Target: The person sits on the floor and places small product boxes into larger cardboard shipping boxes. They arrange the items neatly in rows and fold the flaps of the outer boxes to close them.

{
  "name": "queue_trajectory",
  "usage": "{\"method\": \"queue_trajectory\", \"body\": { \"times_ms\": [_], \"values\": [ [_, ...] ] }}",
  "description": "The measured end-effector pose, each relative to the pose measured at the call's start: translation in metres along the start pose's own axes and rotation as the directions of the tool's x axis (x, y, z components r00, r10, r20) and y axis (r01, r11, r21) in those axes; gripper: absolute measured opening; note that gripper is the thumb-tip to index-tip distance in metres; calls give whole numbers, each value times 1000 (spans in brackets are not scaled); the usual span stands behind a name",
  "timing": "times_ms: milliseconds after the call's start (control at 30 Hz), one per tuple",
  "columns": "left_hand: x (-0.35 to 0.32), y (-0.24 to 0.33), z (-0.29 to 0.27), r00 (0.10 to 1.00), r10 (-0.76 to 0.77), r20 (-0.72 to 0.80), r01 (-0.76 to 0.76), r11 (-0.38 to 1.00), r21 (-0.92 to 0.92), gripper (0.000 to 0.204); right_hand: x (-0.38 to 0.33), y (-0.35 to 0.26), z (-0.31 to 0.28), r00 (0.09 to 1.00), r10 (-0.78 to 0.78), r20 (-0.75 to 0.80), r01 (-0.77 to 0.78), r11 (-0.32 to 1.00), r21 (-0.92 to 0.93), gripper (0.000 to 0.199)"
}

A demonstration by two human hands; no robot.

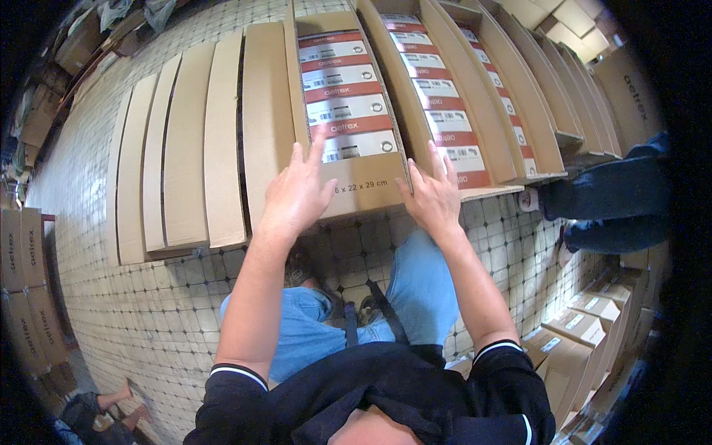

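Note:
In front of me stands an open cardboard carton (371, 194), packed with a row of red-and-white boxes (343, 90) whose labelled ends show. My left hand (298, 191) is at the carton's near left corner, fingers stretched forward and apart. Its fingertips reach over the left edge toward the nearest box; I cannot tell if they touch it. At the near right corner is my right hand (434, 194), fingers also spread, by the carton's right wall. Neither hand holds anything. Right of it, another open carton (415, 152) holds a similar row of boxes.
More open cartons (512, 141) line up to the right. Several cartons with folded flaps (189, 148) stand at left. Stacked cartons (30, 289) are at far left, others (571, 334) behind me at right. People in jeans (623, 200) and dark clothes (93, 419) are nearby on tiled floor.

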State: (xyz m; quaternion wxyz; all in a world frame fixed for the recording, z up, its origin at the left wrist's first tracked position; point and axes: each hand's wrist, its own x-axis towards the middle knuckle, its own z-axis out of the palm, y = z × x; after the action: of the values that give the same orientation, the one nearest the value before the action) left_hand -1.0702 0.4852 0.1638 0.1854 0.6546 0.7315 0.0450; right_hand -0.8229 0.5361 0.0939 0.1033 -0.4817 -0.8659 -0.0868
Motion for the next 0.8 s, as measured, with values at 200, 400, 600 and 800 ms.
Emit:
{"method": "queue_trajectory", "body": {
  "times_ms": [200, 400, 600, 800],
  "values": [
    [16, -13, 18, 998, 46, 48, -44, 998, -38, 37, 10, -64, 2, 954, -51, -296, 177, 892, 417, 39],
    [26, -27, 9, 979, -24, 205, 51, 991, -126, 27, 60, -95, 68, 973, -94, 210, 10, 929, 370, 40],
    [33, -50, -5, 959, 58, 276, 26, 956, -291, 23, 56, -84, 37, 984, -168, 64, 130, 913, 387, 45],
    [43, -66, -4, 949, 193, 248, -78, 910, -408, 26, -15, -93, -38, 991, -122, 45, 93, 907, 410, 28]
  ]
}}
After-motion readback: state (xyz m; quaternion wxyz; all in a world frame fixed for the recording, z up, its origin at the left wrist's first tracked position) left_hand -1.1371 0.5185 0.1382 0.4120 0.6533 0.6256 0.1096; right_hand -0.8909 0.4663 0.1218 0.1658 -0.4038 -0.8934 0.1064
